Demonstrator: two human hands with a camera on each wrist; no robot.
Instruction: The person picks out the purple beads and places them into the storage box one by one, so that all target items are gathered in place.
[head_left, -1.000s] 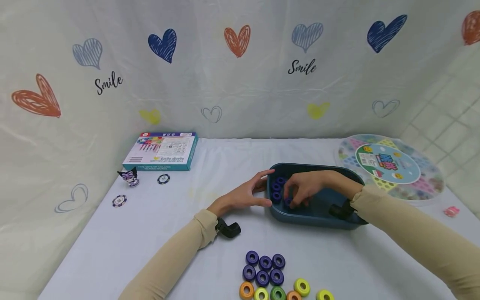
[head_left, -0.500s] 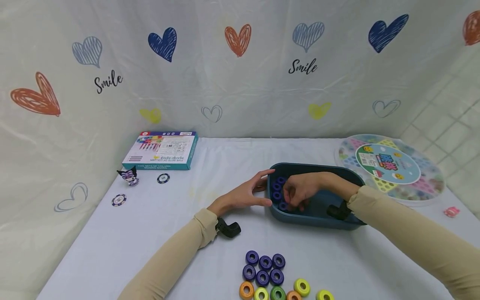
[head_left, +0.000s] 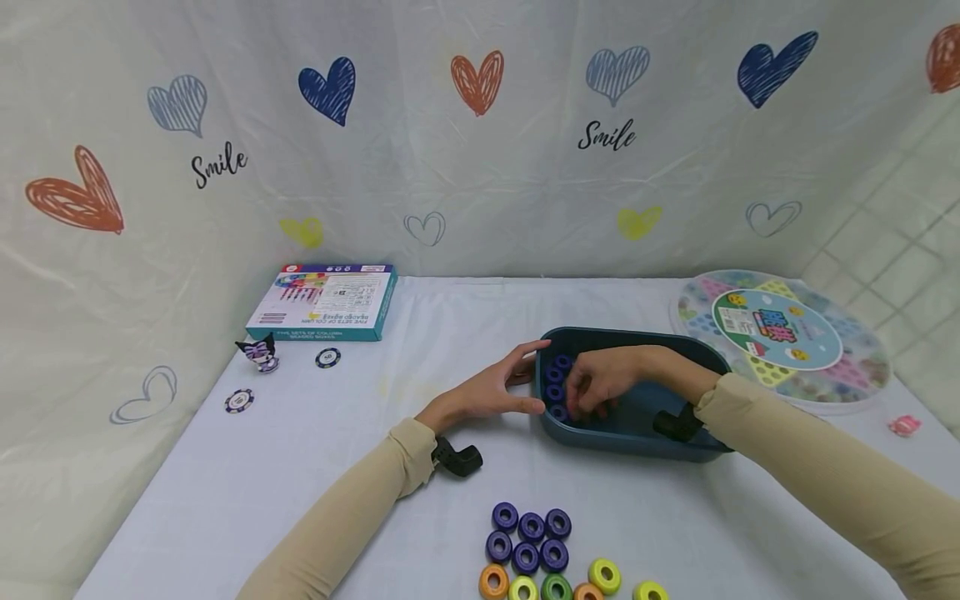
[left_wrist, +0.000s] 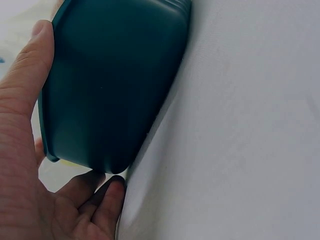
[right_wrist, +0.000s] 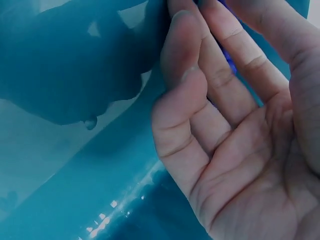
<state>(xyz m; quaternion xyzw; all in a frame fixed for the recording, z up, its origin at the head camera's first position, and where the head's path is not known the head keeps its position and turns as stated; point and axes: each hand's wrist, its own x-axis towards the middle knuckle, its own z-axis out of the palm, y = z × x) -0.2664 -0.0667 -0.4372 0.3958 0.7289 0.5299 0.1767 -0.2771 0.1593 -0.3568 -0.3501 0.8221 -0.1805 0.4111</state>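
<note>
A dark blue-green plastic bin [head_left: 630, 442] stands on the white cloth, with several purple ring beads [head_left: 554, 393] lined along its left inner wall. My left hand [head_left: 491, 387] holds the bin's left end, thumb at the near corner and fingers at the far one. In the left wrist view the thumb [left_wrist: 30, 65] lies along the bin's rim. Inside the bin, my right hand [head_left: 607, 379] has its fingers bent down beside the nearest purple ring. Bits of purple show behind the fingers in the right wrist view; those fingertips are hidden, so a grip cannot be made out.
In front of the bin lie several more purple rings [head_left: 527, 557], with orange, green and yellow rings [head_left: 604, 575] beside them. A boxed toy set [head_left: 322, 302], a small figurine [head_left: 260, 353] and chips [head_left: 327, 357] are at the left; a round game board [head_left: 780, 329] stands behind right.
My right fingers shift slightly left in the bin. The nearest purple ring slides left with them, against the wall below the other rings. My left hand stays put.
</note>
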